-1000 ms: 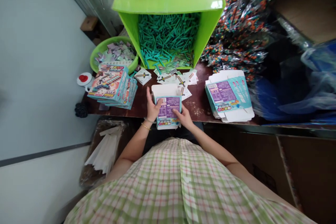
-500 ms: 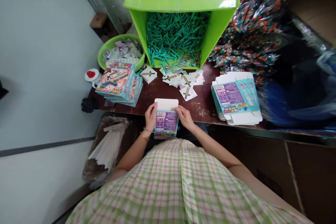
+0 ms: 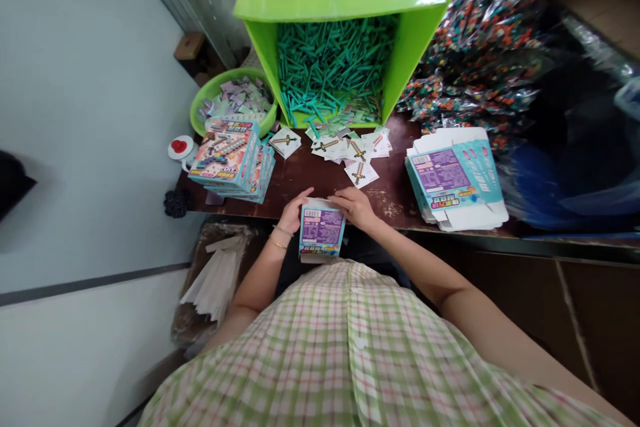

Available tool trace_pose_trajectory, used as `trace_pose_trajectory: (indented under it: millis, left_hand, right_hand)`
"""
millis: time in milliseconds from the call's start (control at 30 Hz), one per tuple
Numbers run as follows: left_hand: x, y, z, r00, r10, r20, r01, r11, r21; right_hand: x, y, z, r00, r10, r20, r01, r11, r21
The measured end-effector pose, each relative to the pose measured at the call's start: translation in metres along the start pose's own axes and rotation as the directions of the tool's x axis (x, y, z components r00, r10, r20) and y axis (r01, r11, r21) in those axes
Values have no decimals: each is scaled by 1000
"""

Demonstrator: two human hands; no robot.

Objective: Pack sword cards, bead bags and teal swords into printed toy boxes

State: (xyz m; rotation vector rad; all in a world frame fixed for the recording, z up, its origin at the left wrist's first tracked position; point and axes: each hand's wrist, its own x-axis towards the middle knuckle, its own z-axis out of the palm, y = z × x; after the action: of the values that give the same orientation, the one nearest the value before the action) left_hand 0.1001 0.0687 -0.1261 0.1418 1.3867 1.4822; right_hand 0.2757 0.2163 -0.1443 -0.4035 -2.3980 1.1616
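Observation:
In the head view, a small blue and purple printed cardboard box [image 3: 321,232] is held at the front edge of the table, close to my body. My left hand [image 3: 294,212] grips its upper left edge, the fingertips by the top. Bent over the upper right corner is my right hand [image 3: 357,208], its fingers pressing along the top flap. Only a thin white strip of that flap shows. Beyond the box lie several loose cards [image 3: 361,173] with pixel sword pictures.
Finished-looking boxes [image 3: 227,150] are stacked at left beside a lidded mug [image 3: 181,147] and a green basin [image 3: 197,119]. A green bin [image 3: 345,3] full of teal pieces stands behind. Flattened boxes [image 3: 480,177] lie at right, near bagged coloured parts [image 3: 480,53].
The white top flap, upright before, is now folded down over the box's top. My right hand has moved inward over it, and the left fingers have shifted at the edge.

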Motion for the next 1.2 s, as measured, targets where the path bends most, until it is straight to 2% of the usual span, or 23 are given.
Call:
trace_pose_trajectory:
  millis: [100,167,233,333,500,567,633,700,767,833,900,1000,1100,1200]
  left_hand:
    - [-6,-6,2,997,66,-41,-65,998,9]
    - [-7,-7,4,994,88,-71,-88,996,4]
    - [-9,-8,6,991,97,-91,-100,995,-29]
    - [-11,-9,8,990,118,-83,-124,990,-70]
    - [-15,-17,8,971,228,-74,-232,972,-44]
    - [-15,-21,7,951,291,-107,-292,956,12]
    - [-16,-24,5,921,371,-122,-360,927,103]
    - [-17,-25,-1,887,454,-85,-428,877,220]
    - [-20,-26,-10,853,522,0,-489,800,348]
    - [-24,-28,-21,825,559,82,-529,711,464]
    - [-27,-34,-31,802,585,121,-548,637,542]
    - [-29,-47,-37,745,663,79,-570,570,591]
    - [-27,-57,-30,681,731,26,-605,543,582]
    - [-23,-50,-17,662,750,16,-635,548,545]
  right_hand:
    - [-5,-7,9,983,178,-48,-161,954,254]
    - [0,-8,9,952,306,13,-285,870,402]
    - [7,-7,6,936,340,89,-341,819,462]
    - [13,-7,6,953,284,107,-302,852,427]
    - [6,-13,16,975,219,-25,-207,949,238]
    - [3,-14,15,990,143,13,-142,966,217]
    - [1,-12,10,995,3,98,-26,971,237]
    - [-3,-8,3,977,-125,171,73,957,281]
    - [-11,-4,0,968,-172,181,111,946,304]
    - [-22,-1,4,988,-123,95,91,953,288]
    - [-33,2,14,999,-30,-40,40,962,270]
    - [-46,4,34,980,81,-184,-21,952,307]
    - [-51,5,50,960,159,-232,-58,919,390]
    - [-48,1,49,939,278,-201,-145,853,502]
